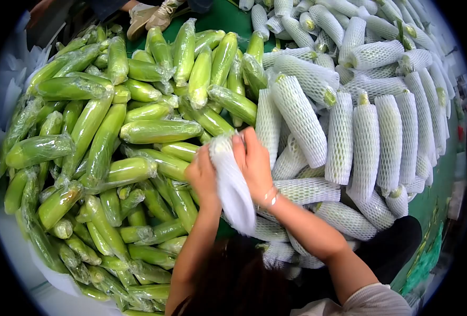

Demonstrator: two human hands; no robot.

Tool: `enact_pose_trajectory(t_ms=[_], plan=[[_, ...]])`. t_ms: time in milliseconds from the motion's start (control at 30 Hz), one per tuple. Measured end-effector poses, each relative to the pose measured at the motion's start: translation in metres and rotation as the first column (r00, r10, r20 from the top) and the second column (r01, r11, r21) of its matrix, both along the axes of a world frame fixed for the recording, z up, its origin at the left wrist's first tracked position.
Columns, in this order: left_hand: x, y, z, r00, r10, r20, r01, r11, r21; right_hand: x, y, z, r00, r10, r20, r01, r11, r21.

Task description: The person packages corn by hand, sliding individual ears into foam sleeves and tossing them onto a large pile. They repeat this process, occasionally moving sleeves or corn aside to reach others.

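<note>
Between my two hands, at the middle of the view, is a white foam net sleeve, its loose end hanging down toward me. My left hand is closed on the sleeve's upper left edge. My right hand grips its upper right side, fingers bent at the top. Something pale shows at the sleeve's upper opening, too blurred to make out. Green corn cobs in clear film lie heaped to the left of my hands. To the right are cobs in white net sleeves.
A row of sleeved cobs stands at the right on a green surface. Another person's shoes show at the top. My dark-clothed knee is at the lower right. White plastic sheeting edges the heap at the left.
</note>
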State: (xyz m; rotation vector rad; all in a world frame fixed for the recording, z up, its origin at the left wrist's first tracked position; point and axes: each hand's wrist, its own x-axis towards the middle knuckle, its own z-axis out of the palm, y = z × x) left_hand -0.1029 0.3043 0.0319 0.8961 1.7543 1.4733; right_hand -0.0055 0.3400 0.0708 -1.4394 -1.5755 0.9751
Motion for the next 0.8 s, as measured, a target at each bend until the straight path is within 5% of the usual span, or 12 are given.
enact_pose_trajectory(t_ms=[33,167,233,300,367,400,433,500,567,633,700,800], plan=[[0.006,-0.007,0.037,0.957,0.187,0.223,-0.188,0.982,-0.017,-0.003,-0.013,0.009,0.997,-0.022,-0.078,0.022,1.000,-0.007],[0.005,-0.032,0.060,0.987,0.162,0.016,-0.162,0.987,0.008,-0.006,-0.034,0.018,0.973,-0.051,-0.227,0.058,0.998,0.025],[0.008,-0.036,0.034,0.998,0.053,0.042,-0.054,0.998,0.036,0.009,-0.034,-0.029,0.908,-0.095,-0.407,-0.038,0.951,-0.307],[0.014,-0.032,0.018,0.985,0.066,0.158,-0.077,0.995,0.062,0.027,-0.032,-0.039,0.857,-0.124,-0.500,-0.063,0.939,-0.340],[0.015,-0.025,0.000,0.992,0.029,0.125,-0.023,0.999,-0.045,0.041,-0.019,-0.039,0.955,-0.040,-0.295,-0.029,0.974,-0.226],[0.024,-0.022,-0.021,0.984,0.168,-0.054,-0.165,0.985,0.059,0.043,-0.011,-0.042,0.970,-0.035,-0.242,-0.012,0.982,-0.187],[0.025,-0.016,-0.024,0.979,0.199,0.043,-0.203,0.974,0.101,0.045,-0.002,-0.056,0.985,0.002,-0.175,-0.037,0.979,-0.201],[0.013,-0.012,-0.051,0.959,0.178,0.222,-0.170,0.984,-0.057,0.045,0.003,-0.096,0.985,0.166,0.047,-0.169,0.982,0.081],[0.005,-0.016,-0.066,0.963,0.201,0.182,-0.183,0.977,-0.108,0.040,0.007,-0.099,0.953,0.267,0.142,-0.271,0.962,0.010],[-0.001,-0.025,-0.079,0.872,0.075,-0.484,-0.077,0.997,0.016,0.029,0.010,-0.096,0.743,0.380,0.551,-0.272,0.924,-0.270],[0.004,-0.028,-0.077,0.827,0.065,-0.559,-0.029,0.997,0.073,0.023,0.014,-0.095,0.677,0.414,0.609,-0.295,0.910,-0.291],[0.006,-0.031,-0.080,0.731,-0.067,-0.679,-0.081,0.980,-0.184,0.021,0.016,-0.084,0.538,0.499,0.680,-0.405,0.860,-0.311]])
